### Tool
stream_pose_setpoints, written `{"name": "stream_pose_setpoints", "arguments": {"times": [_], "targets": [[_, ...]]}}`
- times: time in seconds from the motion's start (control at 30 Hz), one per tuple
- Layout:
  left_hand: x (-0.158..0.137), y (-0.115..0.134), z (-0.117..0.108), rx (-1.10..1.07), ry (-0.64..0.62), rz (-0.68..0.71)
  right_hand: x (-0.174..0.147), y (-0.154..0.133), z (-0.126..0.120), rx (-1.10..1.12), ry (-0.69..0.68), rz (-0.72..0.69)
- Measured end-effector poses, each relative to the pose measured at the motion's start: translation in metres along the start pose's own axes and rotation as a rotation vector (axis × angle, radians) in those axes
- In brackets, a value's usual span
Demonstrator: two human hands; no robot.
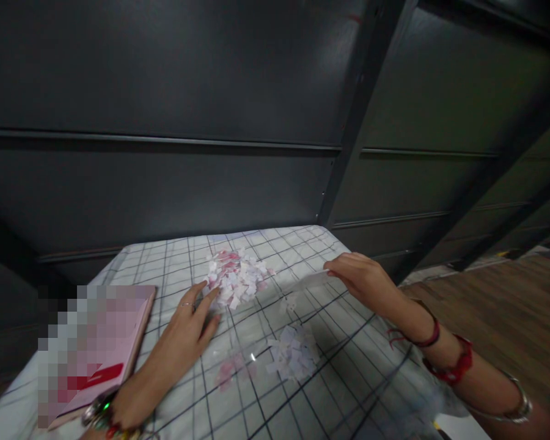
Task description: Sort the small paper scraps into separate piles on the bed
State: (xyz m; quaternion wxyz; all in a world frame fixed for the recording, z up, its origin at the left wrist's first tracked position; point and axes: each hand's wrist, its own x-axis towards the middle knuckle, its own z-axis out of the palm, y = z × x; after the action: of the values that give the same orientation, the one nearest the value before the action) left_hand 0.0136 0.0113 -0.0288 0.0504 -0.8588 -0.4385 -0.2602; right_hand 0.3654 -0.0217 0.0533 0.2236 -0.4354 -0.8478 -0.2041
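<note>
A heap of small torn paper scraps (241,278), white with some pink, lies on a white tablecloth with dark grid lines (174,263). At the heap's left edge, my left hand (187,333) has its fingers spread, with the fingertips at the scraps. My right hand (364,281) pinches the raised edge of a clear plastic sheet (302,287); whether it is a bag I cannot tell. White scraps (296,351) and a few pink scraps (231,370) show at the plastic, nearer to me than the heap.
On the left lies a pink notebook or folder (119,330), partly pixelated, with a red strip (103,374) on it. Dark metal panels (165,189) rise behind the table. A wooden floor (499,305) shows at right. Something white (461,426) sits at the lower right edge.
</note>
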Motion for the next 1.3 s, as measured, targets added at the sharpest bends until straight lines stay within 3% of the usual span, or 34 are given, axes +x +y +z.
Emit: {"name": "stream_pose_setpoints", "arguments": {"times": [0.33, 0.63, 1.07, 1.3], "targets": [[-0.001, 0.002, -0.003, -0.014, -0.013, -0.020, 0.017, -0.012, 0.027, -0.097, -0.044, 0.020], [0.000, 0.002, -0.003, -0.010, 0.001, -0.008, 0.015, -0.015, 0.010, -0.115, -0.046, -0.021], [0.001, 0.002, -0.003, 0.007, -0.018, -0.003, 0.013, -0.008, 0.004, -0.027, -0.028, -0.029], [0.001, 0.003, -0.004, -0.020, -0.015, -0.020, 0.015, -0.008, 0.019, -0.004, -0.059, -0.010]]}}
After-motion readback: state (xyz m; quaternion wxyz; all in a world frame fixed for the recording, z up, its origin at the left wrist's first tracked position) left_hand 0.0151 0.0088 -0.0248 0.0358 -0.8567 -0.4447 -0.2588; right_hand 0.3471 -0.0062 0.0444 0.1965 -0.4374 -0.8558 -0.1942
